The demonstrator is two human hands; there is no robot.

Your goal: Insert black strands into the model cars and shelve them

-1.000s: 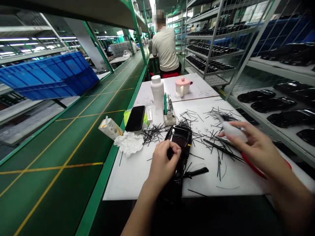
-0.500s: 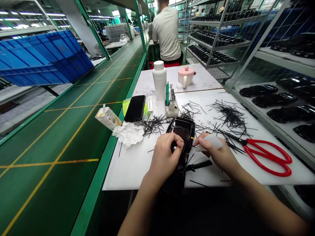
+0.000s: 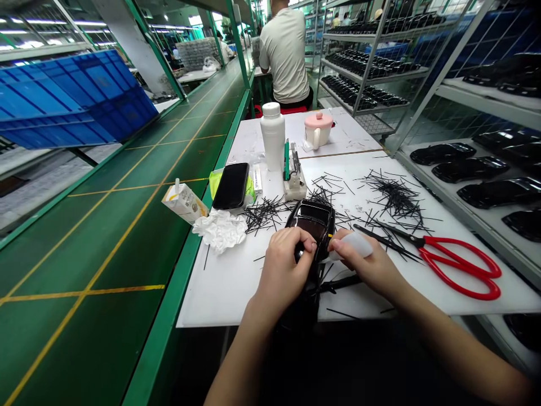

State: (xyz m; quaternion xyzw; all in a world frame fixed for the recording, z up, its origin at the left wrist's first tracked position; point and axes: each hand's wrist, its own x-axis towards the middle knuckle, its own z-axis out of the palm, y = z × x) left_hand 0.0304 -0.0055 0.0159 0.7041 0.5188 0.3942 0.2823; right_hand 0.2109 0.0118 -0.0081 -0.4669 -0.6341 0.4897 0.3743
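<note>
A glossy black model car (image 3: 311, 219) lies at the near edge of the white table, its front part pointing away from me. My left hand (image 3: 282, 260) rests over the car's left side, with thumb and forefinger pinched together above its body. Whatever is between those fingertips is too small to make out. My right hand (image 3: 368, 265) is closed around a translucent white plastic piece (image 3: 357, 243), its fingertips at the car's right side near a small yellow mark. Beneath that hand lies a black tool (image 3: 340, 283), partly hidden.
Red-handled scissors (image 3: 465, 264) and black tweezers (image 3: 386, 243) lie to the right. Thin black strips (image 3: 395, 197) are scattered about. Left are crumpled tissue (image 3: 220, 231), a phone (image 3: 230, 186) and a drink carton (image 3: 184, 202). A white bottle (image 3: 273, 138) stands behind; racks (image 3: 477, 107) flank the right.
My right hand has moved left and closer to the car, bringing the white plastic piece with it. The tweezers now show more clearly. My left hand stays almost in place.
</note>
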